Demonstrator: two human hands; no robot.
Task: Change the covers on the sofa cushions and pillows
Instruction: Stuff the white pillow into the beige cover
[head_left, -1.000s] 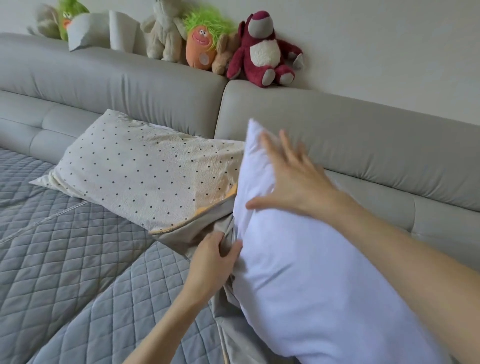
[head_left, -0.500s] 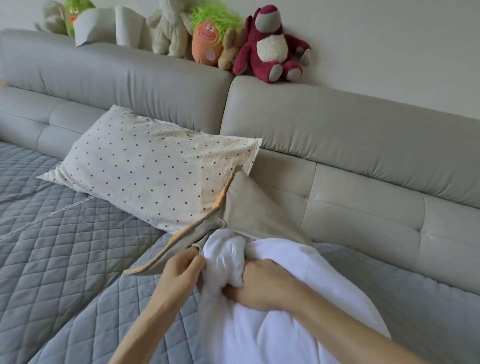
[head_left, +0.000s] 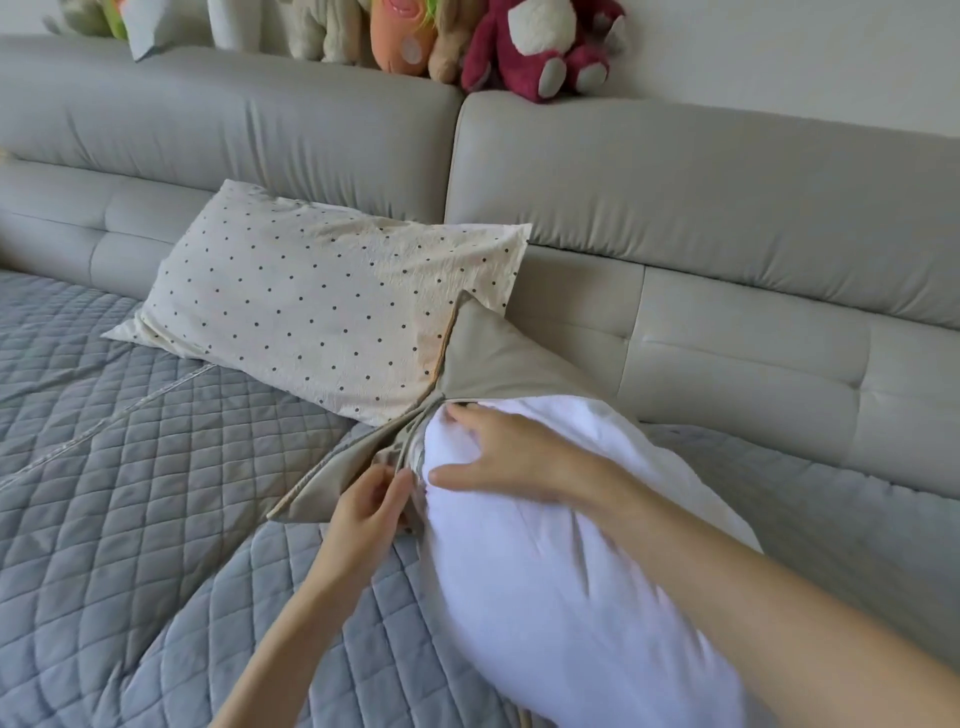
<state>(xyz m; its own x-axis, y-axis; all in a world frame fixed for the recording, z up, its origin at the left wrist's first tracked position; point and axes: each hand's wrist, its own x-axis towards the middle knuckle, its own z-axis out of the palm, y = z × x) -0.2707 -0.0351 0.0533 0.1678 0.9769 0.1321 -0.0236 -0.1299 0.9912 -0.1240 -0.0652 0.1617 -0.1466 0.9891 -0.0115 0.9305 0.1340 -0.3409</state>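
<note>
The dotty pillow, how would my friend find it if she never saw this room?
Start at the long grey sofa with soft toys sitting along its top. On the quilted seat, leaning against the backrest left of the middle seam, lies the dotty pillow. It is cream with small dark dots, while the white pillow and beige cover beside it are plain.

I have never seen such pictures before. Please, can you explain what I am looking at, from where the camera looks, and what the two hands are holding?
There is no machine here. A person wears a camera on the head, so it looks forward and down at the person's own arms. The left hand pinches the bunched opening of a beige pillowcase. The right hand lies with spread fingers on a white pillow insert, at the end by the pillowcase opening. Beside them a polka-dot pillow leans on the grey sofa, which has a quilted cover on its seat. Plush toys sit on top of the backrest.
</note>
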